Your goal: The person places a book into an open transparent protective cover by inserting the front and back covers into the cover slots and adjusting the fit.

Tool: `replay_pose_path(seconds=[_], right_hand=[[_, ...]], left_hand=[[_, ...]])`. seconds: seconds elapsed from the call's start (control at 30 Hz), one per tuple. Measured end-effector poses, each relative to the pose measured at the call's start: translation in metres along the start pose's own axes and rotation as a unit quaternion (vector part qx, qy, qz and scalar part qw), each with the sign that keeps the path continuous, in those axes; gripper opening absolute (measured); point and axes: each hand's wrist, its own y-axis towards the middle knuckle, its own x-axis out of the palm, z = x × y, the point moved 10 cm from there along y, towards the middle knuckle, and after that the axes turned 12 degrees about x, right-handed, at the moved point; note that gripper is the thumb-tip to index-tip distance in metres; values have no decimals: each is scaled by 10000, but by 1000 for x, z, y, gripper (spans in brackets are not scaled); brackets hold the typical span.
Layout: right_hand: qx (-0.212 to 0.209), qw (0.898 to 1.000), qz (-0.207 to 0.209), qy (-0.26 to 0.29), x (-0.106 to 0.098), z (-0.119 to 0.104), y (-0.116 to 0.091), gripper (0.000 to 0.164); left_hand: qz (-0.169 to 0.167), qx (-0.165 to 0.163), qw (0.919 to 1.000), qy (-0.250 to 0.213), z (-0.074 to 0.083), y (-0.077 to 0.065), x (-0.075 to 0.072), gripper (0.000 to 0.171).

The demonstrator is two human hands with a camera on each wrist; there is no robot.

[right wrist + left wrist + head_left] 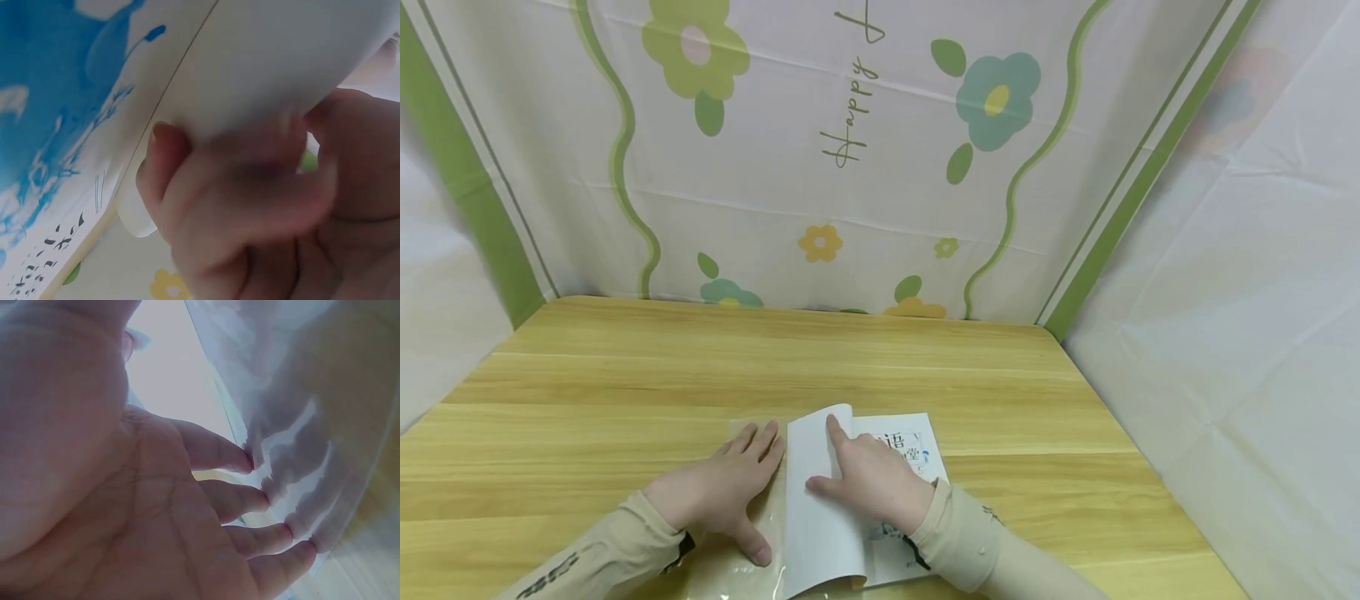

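A thin booklet (893, 560) with dark lettering on its white face lies at the table's near side. Over its left part curves a blank white leaf (822, 537), folded back leftward. Clear plastic film (733, 582) extends left from it. My left hand (737, 483) rests flat on the film with fingers spread, and the left wrist view shows its fingertips against the shiny film (350, 381). With index finger and thumb stretched out, my right hand (876, 483) presses the white leaf. Its other fingers curl beside the blue-printed face (56, 119) in the right wrist view.
A wood-grain table (715, 358) spreads out beyond and to both sides of the booklet. Behind it hangs a flowered cloth (760, 167), and a pale cloth wall (1240, 333) borders the right side.
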Motion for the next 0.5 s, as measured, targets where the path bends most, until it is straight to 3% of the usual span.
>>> replay_pose_path(seconds=[0.23,0.5], right_hand=[[81,9988,89,-483,0,0,-1,83],[76,9956,-929,-111,5,3,-1,91]], left_hand=[[32,31,10000,16,0,1,1,135],[68,101,9999,84,2,0,-1,133]])
